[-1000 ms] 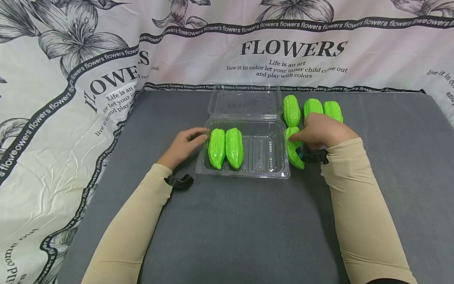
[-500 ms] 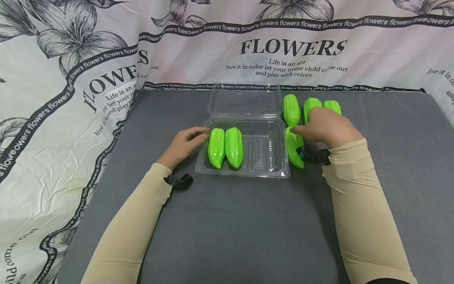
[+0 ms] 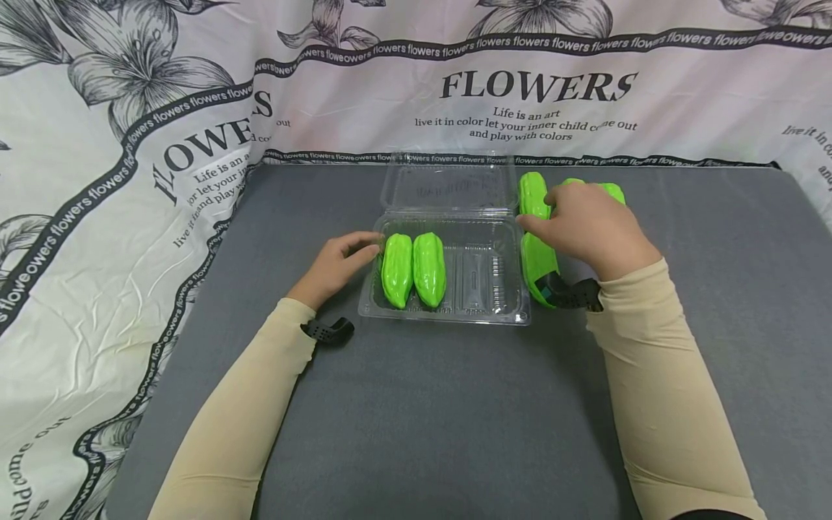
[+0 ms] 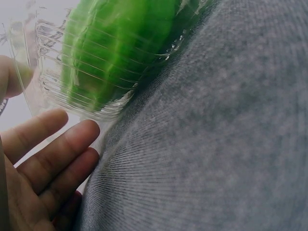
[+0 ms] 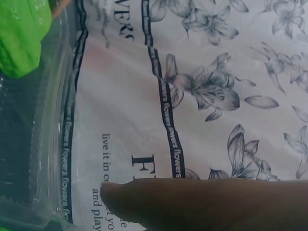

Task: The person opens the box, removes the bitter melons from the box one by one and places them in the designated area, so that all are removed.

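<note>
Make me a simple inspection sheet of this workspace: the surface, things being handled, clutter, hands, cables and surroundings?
Surface: table covered in grey.
Job's things: clear container with its lid open; two green ridged pieces inside, side by side at the left; four green pieces outside, right of it, some partly hidden.
Clutter: nothing seen.
Hands: left hand at the container's left edge, fingers relaxed; right hand over the outside pieces, contact unclear; black bands at both wrists.
Cables: nothing seen.
Surroundings: white flower-printed cloth behind and left.
</note>
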Tool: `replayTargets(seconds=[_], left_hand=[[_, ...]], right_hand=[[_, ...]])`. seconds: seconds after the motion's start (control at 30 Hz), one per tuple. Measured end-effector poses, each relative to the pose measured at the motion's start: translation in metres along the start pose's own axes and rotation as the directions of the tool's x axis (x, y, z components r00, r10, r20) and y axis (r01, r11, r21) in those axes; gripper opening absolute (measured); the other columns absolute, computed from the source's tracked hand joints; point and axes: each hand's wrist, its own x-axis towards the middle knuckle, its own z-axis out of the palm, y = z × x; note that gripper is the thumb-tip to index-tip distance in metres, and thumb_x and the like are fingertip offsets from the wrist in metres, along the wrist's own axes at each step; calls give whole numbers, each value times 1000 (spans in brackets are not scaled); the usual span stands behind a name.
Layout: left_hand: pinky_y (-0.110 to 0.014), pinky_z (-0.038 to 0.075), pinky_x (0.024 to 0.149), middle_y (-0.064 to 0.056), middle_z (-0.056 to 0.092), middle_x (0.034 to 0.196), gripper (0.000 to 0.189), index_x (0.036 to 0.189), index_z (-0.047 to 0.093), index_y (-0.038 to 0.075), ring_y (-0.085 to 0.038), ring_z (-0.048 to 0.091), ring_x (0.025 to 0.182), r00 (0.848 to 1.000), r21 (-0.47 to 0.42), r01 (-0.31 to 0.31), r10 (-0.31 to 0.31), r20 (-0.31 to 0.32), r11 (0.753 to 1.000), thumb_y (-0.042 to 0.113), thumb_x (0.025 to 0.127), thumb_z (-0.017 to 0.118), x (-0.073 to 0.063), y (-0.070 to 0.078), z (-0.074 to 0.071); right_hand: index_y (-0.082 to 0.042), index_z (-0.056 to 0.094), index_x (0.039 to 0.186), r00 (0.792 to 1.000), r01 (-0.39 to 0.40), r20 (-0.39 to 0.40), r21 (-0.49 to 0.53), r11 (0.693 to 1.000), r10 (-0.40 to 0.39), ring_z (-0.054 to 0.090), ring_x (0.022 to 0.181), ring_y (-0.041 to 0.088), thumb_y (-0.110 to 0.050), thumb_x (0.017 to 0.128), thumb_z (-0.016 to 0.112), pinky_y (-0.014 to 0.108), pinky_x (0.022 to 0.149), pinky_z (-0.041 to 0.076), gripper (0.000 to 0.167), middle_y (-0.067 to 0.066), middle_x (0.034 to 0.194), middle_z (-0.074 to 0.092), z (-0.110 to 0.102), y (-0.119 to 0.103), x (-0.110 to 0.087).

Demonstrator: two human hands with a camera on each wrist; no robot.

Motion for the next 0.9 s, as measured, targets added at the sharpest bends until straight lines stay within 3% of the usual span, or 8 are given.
replayTargets(seconds=[0.1, 0.17, 0.3, 0.37, 0.43, 0.57, 0.67, 0.9], left_hand=[[-53, 43, 115, -13, 63, 145, 44, 144, 64, 8, -30, 55, 138, 1000, -2, -1, 1, -1, 1000, 32, 108, 59, 0, 0, 0], [-53, 44, 115, -13, 63, 145, 44, 145, 63, 8, -30, 56, 137, 1000, -1, 2, -2, -2, 1000, 32, 108, 59, 0, 0, 0], [-53, 44, 115, -13, 63, 145, 45, 145, 63, 8, -30, 56, 137, 1000, 6, 12, -12, -2, 1000, 33, 108, 59, -1, 1, 0], [-53, 44, 115, -13, 63, 145, 45, 145, 63, 8, -30, 56, 137, 1000, 6, 13, -13, -1, 1000, 33, 108, 59, -1, 2, 0], [-53, 44, 114, -13, 63, 145, 45, 145, 63, 8, -31, 57, 136, 1000, 4, 10, -10, 1, 1000, 33, 108, 59, -1, 2, 0], [-53, 45, 113, -14, 63, 144, 45, 145, 63, 7, -31, 58, 134, 1000, -5, 4, -4, 5, 1000, 32, 108, 59, -1, 3, 1], [-53, 45, 113, -14, 63, 145, 45, 146, 62, 7, -31, 58, 134, 1000, -8, 3, -3, 7, 1000, 31, 109, 58, -1, 3, 1], [-52, 44, 115, -14, 63, 145, 44, 146, 62, 7, -31, 57, 136, 1000, -7, 3, -3, 9, 1000, 31, 109, 59, -2, 3, 0]], right_hand=[[4, 70, 112, 1000, 27, -16, 6, 1000, -27, 68, 92, 42, -48, 100, 63, 56, 74, 56, 53, 27, 105, 72, 1, -6, 0], [6, 68, 130, 999, 40, -31, 20, 999, -40, 70, 105, 44, -46, 101, 63, 59, 81, 57, 59, 29, 121, 72, 2, -11, -1], [1, 72, 124, 995, 57, -88, 49, 997, -53, 69, 77, 32, -43, 100, 64, 44, 54, 52, 51, 16, 88, 75, 8, -20, -3], [-1, 72, 122, 992, 70, -112, 69, 995, -62, 64, 68, 26, -43, 100, 64, 37, 48, 45, 48, 11, 80, 73, 12, -25, -4], [-1, 71, 126, 990, 83, -125, 96, 992, -70, 63, 65, 24, -43, 100, 65, 35, 48, 43, 51, 9, 79, 73, 15, -29, -4], [3, 64, 139, 988, 103, -132, 125, 987, -86, 71, 79, 26, -44, 101, 65, 43, 60, 54, 61, 12, 98, 78, 23, -37, -4], [2, 64, 140, 988, 110, -122, 125, 986, -94, 71, 83, 28, -45, 101, 65, 48, 66, 57, 61, 14, 103, 77, 28, -43, -4], [-1, 64, 140, 986, 138, -104, 106, 985, -127, 65, 72, 24, -48, 101, 66, 43, 60, 52, 61, 9, 94, 73, 47, -56, -1]])
